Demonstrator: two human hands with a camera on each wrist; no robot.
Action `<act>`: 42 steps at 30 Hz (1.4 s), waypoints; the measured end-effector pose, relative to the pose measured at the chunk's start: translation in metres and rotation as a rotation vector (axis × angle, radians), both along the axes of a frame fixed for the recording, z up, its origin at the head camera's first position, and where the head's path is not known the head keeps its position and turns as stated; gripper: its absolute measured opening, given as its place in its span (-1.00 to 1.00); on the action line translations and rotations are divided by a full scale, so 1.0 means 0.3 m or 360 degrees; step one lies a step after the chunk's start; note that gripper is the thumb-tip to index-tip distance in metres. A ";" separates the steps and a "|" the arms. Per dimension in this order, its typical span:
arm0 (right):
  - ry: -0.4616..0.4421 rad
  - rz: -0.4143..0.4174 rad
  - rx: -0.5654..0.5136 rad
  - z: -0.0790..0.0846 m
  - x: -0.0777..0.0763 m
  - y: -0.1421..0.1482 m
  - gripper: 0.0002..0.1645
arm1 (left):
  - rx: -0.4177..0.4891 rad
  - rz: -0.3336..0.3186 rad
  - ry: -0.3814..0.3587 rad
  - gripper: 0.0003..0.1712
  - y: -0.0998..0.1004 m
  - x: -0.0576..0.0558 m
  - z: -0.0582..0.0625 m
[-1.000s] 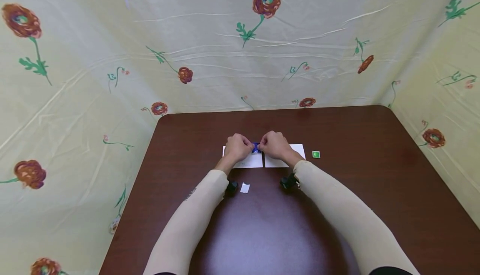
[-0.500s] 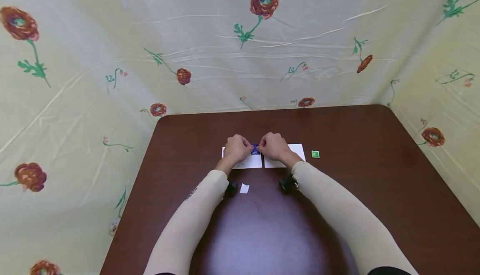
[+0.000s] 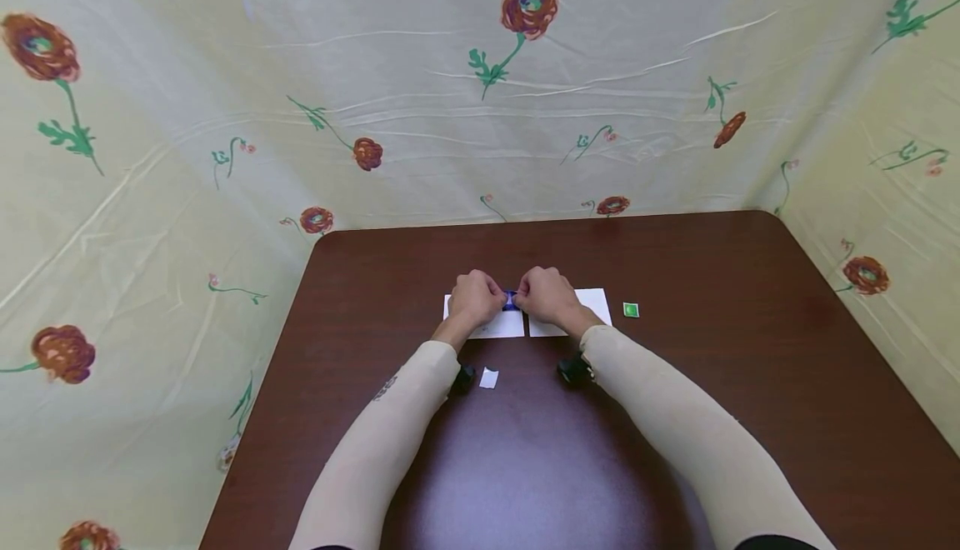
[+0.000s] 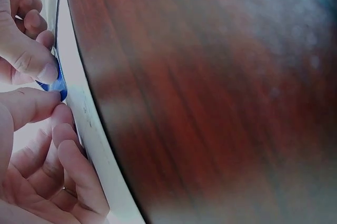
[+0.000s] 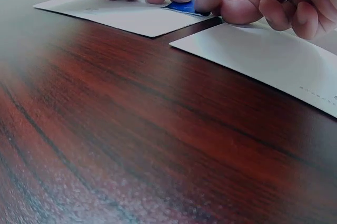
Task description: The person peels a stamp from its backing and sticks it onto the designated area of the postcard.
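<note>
Centrally, the curled fingers and thumbs of the left hand [image 3: 477, 297] and right hand [image 3: 549, 295] pinch a small blue piece [image 3: 511, 302], the thumbs close together. The piece is at the right end of the left white card [image 3: 502, 327]; its contact with the card cannot be told. The right white card [image 3: 592, 299] extends beneath the right hand, a narrow gap separating the cards. Outward, a green square [image 3: 631, 310] lies to their right, a white scrap [image 3: 488, 378] nearer the person. Cream sleeves [image 3: 675, 392] cross the brown table [image 3: 495, 483]; flower-printed cloth [image 3: 420, 58] hangs behind.
</note>
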State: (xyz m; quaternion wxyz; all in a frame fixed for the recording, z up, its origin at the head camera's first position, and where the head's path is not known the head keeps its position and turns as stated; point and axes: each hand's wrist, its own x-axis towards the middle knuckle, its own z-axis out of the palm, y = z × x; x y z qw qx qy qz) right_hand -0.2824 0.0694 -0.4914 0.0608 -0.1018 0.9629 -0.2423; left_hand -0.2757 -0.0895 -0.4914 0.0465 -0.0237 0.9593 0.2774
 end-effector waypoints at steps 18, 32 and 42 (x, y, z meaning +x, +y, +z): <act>0.0160 0.0044 0.0076 -0.011 0.006 -0.008 -0.90 | -0.0103 -0.0112 -0.0011 -0.90 0.015 0.000 0.003; 0.0035 0.0134 0.0169 0.011 0.012 0.007 -0.73 | -0.0046 -0.0238 -0.0043 -0.89 -0.005 0.002 0.014; 0.0045 0.0156 0.0235 0.018 0.006 0.015 -0.66 | -0.0009 -0.0325 -0.0035 -0.77 -0.022 -0.003 0.026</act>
